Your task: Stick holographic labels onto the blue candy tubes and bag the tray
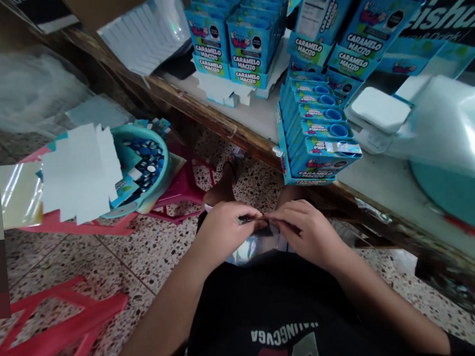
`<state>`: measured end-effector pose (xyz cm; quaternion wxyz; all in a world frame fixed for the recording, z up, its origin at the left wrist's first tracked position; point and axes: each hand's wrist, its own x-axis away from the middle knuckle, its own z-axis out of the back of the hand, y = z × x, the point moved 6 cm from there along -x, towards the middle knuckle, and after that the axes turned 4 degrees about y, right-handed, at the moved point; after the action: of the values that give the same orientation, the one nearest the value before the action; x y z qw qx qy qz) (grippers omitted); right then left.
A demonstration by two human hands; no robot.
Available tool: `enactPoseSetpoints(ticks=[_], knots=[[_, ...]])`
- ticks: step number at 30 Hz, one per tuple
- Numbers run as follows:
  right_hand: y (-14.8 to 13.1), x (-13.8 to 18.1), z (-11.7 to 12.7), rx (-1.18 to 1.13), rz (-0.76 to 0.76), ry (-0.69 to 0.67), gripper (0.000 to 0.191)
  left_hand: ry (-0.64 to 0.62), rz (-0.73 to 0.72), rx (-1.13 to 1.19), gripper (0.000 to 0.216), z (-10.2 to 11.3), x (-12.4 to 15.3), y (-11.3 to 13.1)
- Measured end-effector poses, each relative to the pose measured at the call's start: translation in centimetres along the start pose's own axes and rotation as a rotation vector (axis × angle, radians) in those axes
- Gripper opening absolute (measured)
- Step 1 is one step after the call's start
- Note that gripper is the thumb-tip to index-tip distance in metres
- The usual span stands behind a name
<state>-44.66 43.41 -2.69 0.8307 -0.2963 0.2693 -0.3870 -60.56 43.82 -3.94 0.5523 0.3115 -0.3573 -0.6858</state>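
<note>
1. Plastic (248, 253), shiny, lies at lower centre of the frame, just below the meeting fingertips; its long axis is unclear.
2. Left hand (234, 225) and right hand (304, 228) pinch nearly closed, seemingly on its upper edge; neither is clearly nearer.

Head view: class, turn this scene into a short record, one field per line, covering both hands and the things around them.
Left hand: bare left hand, fingers bent
Right hand: bare right hand, fingertips close to the left's
Pinched item: too small to identify
Below hands: shiny plastic film
Table: pale, wooden-edged table
Near table edge: row of blue cardboard boxes marked CARAMELO MACIZO
Left side: round turquoise plastic basin holding small blue pieces; flat white card pieces partly overlap it
Floor: speckled tile floor
</note>
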Motion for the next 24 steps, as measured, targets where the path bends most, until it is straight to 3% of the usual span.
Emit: enactPoseSetpoints(ticks=[2,5,9,18,24], knots=[[0.3,-0.1,0.2,0.020,0.012,0.011,0.020,0.057,-0.040,0.000,0.010,0.1,0.1,-0.1],[0.6,-0.2,0.3,0.028,0.029,0.001,0.015,0.132,-0.251,-0.037,0.015,0.3,0.4,0.6],[0.7,-0.1,0.2,0.065,0.013,-0.041,0.014,0.096,-0.450,-0.076,0.016,-0.3,1.0,1.0],[1.1,-0.2,-0.1,0.089,-0.063,-0.099,0.019,0.163,-0.451,-0.212,0.017,-1.0,0.9,1.1],[1.0,-0.1,-0.2,0.066,-0.075,-0.095,0.018,0.142,-0.417,-0.266,0.016,-1.3,1.0,1.2]])
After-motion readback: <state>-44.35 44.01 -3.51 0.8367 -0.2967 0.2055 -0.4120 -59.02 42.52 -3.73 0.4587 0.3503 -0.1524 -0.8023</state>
